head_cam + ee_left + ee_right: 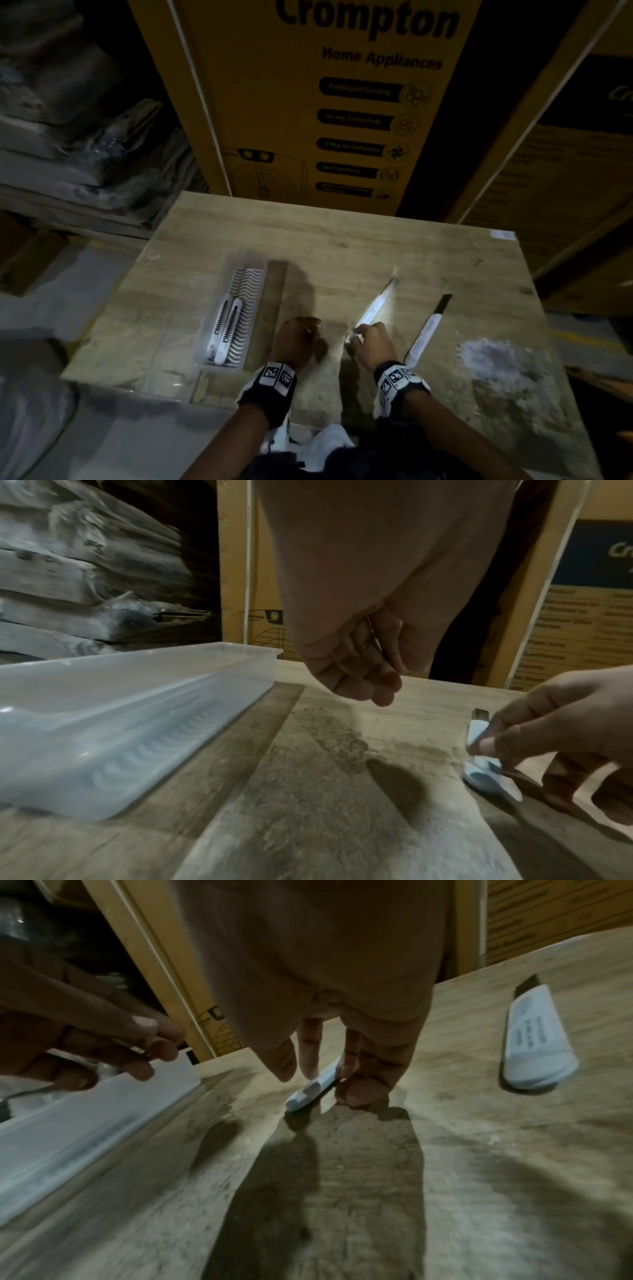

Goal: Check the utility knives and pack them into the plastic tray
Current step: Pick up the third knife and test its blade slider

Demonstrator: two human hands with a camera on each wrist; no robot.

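A clear plastic tray lies at the table's left with two white utility knives side by side in it. My right hand pinches the rear end of a third white knife, which has its blade out and points away. My left hand hovers between tray and knife, thumb pressed to forefinger on a thin metal strip; what the strip is stays unclear. A fourth knife lies loose on the right.
The wooden table backs onto a tall yellow Crompton carton, with another carton at the right. Wrapped stacks sit to the left. A pale rough patch marks the table's near right.
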